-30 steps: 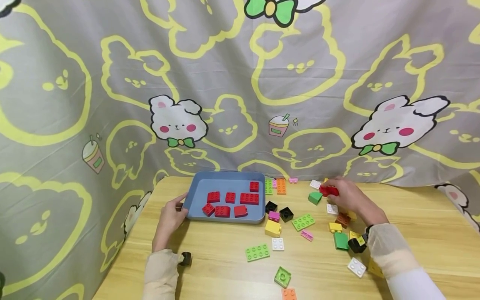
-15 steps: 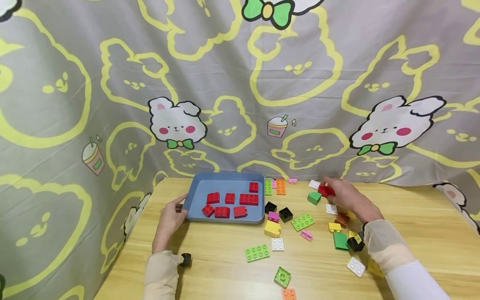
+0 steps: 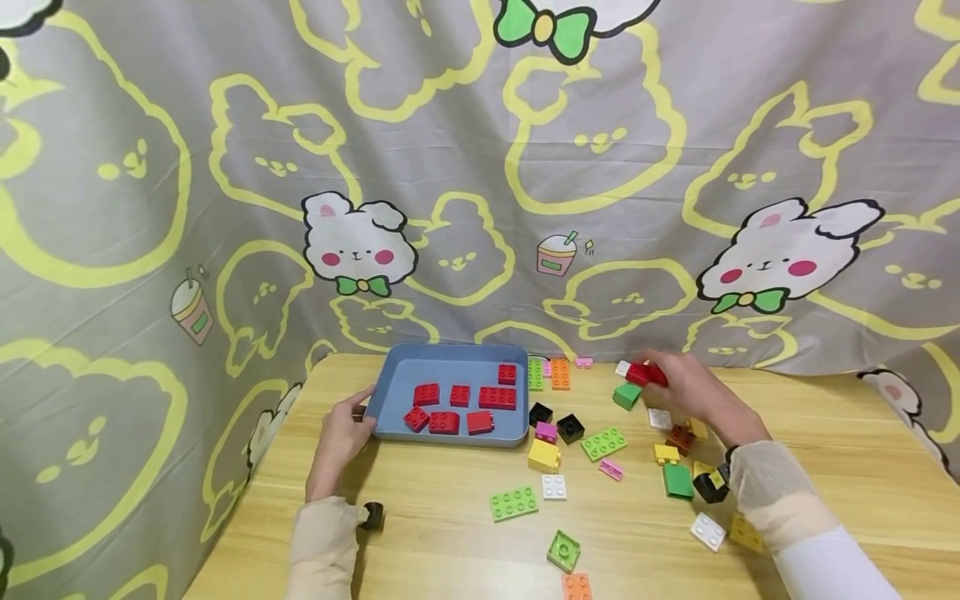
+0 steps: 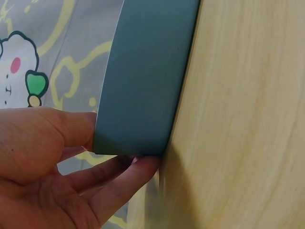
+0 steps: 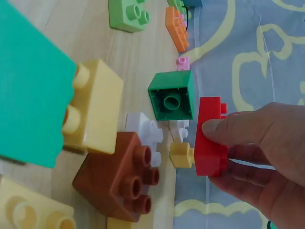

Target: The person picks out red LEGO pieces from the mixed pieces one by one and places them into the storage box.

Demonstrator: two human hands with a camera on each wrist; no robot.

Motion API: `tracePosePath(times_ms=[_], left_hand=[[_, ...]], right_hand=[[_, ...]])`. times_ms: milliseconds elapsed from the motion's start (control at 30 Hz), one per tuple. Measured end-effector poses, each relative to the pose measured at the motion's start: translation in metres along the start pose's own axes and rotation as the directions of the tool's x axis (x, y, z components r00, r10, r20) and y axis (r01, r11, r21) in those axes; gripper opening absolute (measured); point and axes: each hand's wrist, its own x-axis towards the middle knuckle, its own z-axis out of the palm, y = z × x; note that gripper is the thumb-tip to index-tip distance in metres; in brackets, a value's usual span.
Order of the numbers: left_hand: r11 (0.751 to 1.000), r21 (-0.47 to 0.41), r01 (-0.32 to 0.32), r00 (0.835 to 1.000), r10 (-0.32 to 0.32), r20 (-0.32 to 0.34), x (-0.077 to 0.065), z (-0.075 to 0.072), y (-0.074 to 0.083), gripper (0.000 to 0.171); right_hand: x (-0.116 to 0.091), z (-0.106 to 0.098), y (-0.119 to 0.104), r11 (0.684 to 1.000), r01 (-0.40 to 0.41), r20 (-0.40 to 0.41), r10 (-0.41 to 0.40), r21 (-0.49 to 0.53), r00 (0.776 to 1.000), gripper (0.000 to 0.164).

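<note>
My right hand [image 3: 693, 385] pinches a long red building brick [image 5: 208, 136] between thumb and fingers, above the back right of the table. In the right wrist view the brick is held on end, studs toward the palm. A green brick [image 5: 172, 95] with a hollow underside and a small yellow brick [image 5: 181, 155] show beside it. At the left, my left hand [image 3: 343, 433] grips the near left corner of a blue-grey tray [image 4: 143, 81], thumb at the rim and fingertips low on the wall. Several red bricks [image 3: 498, 398] lie apart inside the tray.
Loose bricks lie right of the tray, among them black [image 3: 570, 429], yellow [image 3: 544, 456], lime green [image 3: 514, 504], orange [image 3: 560, 374] and white [image 3: 707, 532]. A brown brick [image 5: 116, 174] lies under the right forearm's side. A patterned curtain [image 3: 450, 250] hangs along the table's back edge.
The right hand, with the red brick pinched in it, has shifted slightly left and the brick has come up off the table area. The left hand and tray have stayed put.
</note>
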Motion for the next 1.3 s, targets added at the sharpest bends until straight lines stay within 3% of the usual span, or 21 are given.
tracePosePath(times_ms=[267, 633, 900, 1300], left_hand=[[0.999, 0.005, -0.036, 0.999, 0.036, 0.009, 0.003, 0.0, 0.001, 0.059], [0.999, 0.03, -0.042, 0.999, 0.042, 0.01, 0.005, 0.001, 0.003, 0.059], [0.998, 0.024, -0.061, 0.998, 0.06, 0.02, 0.006, 0.005, 0.006, 0.059], [0.998, 0.057, -0.011, 0.999, 0.009, 0.032, -0.001, -0.003, 0.001, 0.059]], right_hand=[[0.008, -0.004, -0.013, 0.995, 0.083, -0.055, -0.086, -0.053, 0.995, 0.038], [0.031, 0.014, -0.043, 0.978, 0.19, -0.08, -0.197, -0.088, 0.977, 0.04], [0.051, 0.018, -0.081, 0.968, 0.246, -0.037, -0.247, -0.048, 0.968, 0.036], [0.102, 0.041, -0.14, 0.92, 0.381, 0.051, -0.378, -0.087, 0.924, 0.029]])
